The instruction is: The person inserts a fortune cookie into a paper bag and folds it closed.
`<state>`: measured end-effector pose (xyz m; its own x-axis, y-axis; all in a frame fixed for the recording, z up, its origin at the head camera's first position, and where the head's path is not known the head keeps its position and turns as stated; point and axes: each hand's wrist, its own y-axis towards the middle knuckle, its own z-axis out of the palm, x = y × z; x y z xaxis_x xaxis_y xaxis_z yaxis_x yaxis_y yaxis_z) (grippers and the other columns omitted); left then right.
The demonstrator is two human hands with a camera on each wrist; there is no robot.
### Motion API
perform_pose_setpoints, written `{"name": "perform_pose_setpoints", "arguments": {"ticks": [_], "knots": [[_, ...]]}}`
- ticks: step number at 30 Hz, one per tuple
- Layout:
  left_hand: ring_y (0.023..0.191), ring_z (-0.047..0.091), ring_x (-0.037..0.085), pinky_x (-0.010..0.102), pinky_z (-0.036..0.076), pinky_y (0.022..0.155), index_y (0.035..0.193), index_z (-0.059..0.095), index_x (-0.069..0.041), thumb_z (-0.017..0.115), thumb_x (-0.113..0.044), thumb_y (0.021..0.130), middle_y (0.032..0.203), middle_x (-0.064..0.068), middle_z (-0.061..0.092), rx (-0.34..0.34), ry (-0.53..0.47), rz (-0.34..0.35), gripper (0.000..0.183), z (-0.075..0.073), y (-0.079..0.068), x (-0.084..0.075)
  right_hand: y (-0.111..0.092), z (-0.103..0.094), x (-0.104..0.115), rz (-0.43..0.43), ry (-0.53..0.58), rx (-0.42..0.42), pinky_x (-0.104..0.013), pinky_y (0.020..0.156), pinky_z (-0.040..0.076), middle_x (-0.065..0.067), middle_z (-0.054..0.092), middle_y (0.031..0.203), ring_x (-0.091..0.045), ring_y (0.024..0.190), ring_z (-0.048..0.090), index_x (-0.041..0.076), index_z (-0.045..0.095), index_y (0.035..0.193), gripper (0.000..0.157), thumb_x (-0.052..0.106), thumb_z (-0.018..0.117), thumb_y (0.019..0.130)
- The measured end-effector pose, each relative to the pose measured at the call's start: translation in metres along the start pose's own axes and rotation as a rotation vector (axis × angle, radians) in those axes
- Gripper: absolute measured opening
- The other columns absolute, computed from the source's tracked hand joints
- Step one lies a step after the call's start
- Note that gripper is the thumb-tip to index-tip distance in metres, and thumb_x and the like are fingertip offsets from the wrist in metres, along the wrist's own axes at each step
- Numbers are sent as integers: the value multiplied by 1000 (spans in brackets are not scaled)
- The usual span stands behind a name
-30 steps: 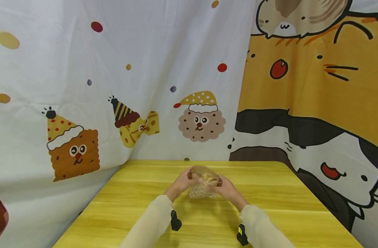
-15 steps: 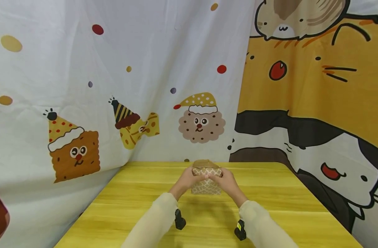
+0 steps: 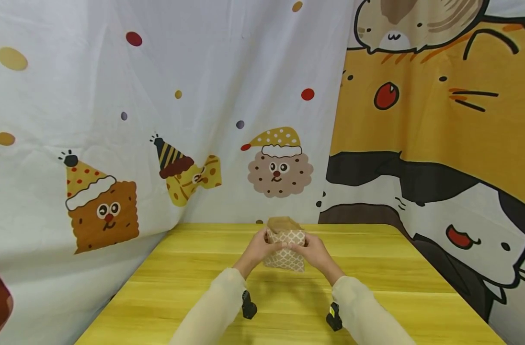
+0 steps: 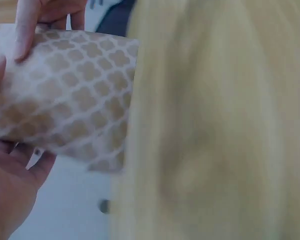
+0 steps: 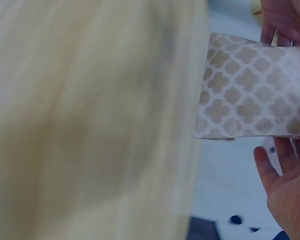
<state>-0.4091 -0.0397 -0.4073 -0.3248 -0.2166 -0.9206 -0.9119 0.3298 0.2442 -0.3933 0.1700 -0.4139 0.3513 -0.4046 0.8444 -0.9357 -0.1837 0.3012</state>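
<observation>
A small paper bag [image 3: 288, 261] with a tan and white lattice print is held up above the table in the head view, its brown top flap or mouth [image 3: 283, 224] standing upward. My left hand [image 3: 257, 248] grips its left side and my right hand [image 3: 316, 250] its right side. Both thumbs lie across the front and almost meet in the middle, while the other fingers go behind it. In the left wrist view the bag [image 4: 85, 95] shows beside my left hand [image 4: 12, 192]. The right wrist view has the bag [image 5: 250, 95] above my right hand [image 5: 292, 190]. Its contents are hidden.
Below the hands spreads a yellow wood-grain table [image 3: 193, 297]. Behind and beside it hangs a white cloth [image 3: 228, 57] printed with cartoon cookies and animals. A black wrist device [image 3: 248, 305] sits under the left sleeve, another [image 3: 334, 317] under the right.
The bag was blurred and tipped between the hands a second ago. It then came upright with both thumbs on its front, and since has risen slightly and tilted a little.
</observation>
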Motion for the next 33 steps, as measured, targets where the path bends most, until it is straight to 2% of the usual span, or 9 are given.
{"name": "perform_pose_setpoints", "arguments": {"ticks": [2,4,6,11,14,18,21,26,33], "knots": [[105,57,24,44,50,86,137,48,-11,78,-33,88,119,7,58,26,-15,-21,62,-2,-4,6,-2,1,-6,5,-5,21,-41,73,54,-6,65,97,-20,87,64,8,64,114,32,31,72,93],[118,54,27,50,47,96,146,42,-11,78,-31,88,132,10,55,50,-36,-48,71,-3,-7,14,-5,3,-12,28,3,30,-41,77,55,-4,64,100,-19,91,65,9,64,115,31,29,72,93],[119,53,30,53,46,96,143,45,-9,78,-31,88,132,12,54,49,-26,-51,67,-4,-9,19,-6,4,-16,20,6,21,-40,73,54,-6,63,95,-20,87,64,6,63,109,29,30,71,94],[110,57,26,53,48,93,132,54,-12,78,-33,88,121,8,58,36,-26,-30,54,-5,-7,21,-5,5,-13,11,34,-11,-42,69,51,-8,65,89,-24,78,61,6,65,105,29,33,69,95],[104,58,22,51,49,91,130,55,-14,78,-30,88,117,6,59,45,-46,-45,50,-3,-7,22,-4,6,-13,21,37,-25,-44,71,52,-4,67,90,-21,78,63,8,68,107,27,31,69,95],[99,61,20,46,52,86,128,59,-15,76,-27,90,113,4,64,19,-67,-42,43,0,-7,24,-2,7,-15,48,44,-65,-34,61,45,1,54,71,-14,62,48,7,63,88,26,31,70,94],[92,63,19,44,53,81,121,64,-14,76,-27,90,105,4,67,-35,-69,-40,36,2,-7,26,0,7,-17,60,52,-93,-29,55,33,-1,36,61,-15,54,31,7,50,73,37,30,70,94],[82,63,18,38,53,73,107,68,-11,76,-27,89,95,3,69,-78,-75,-46,25,1,-7,30,0,7,-19,67,52,-101,-28,51,29,0,29,58,-16,51,26,9,41,68,43,27,70,95],[83,66,17,35,54,75,101,75,-11,71,-33,93,90,3,73,-93,-117,-31,24,-2,-9,32,1,6,-19,90,37,-104,-28,52,29,0,31,58,-15,53,26,9,49,70,37,27,69,95]]}}
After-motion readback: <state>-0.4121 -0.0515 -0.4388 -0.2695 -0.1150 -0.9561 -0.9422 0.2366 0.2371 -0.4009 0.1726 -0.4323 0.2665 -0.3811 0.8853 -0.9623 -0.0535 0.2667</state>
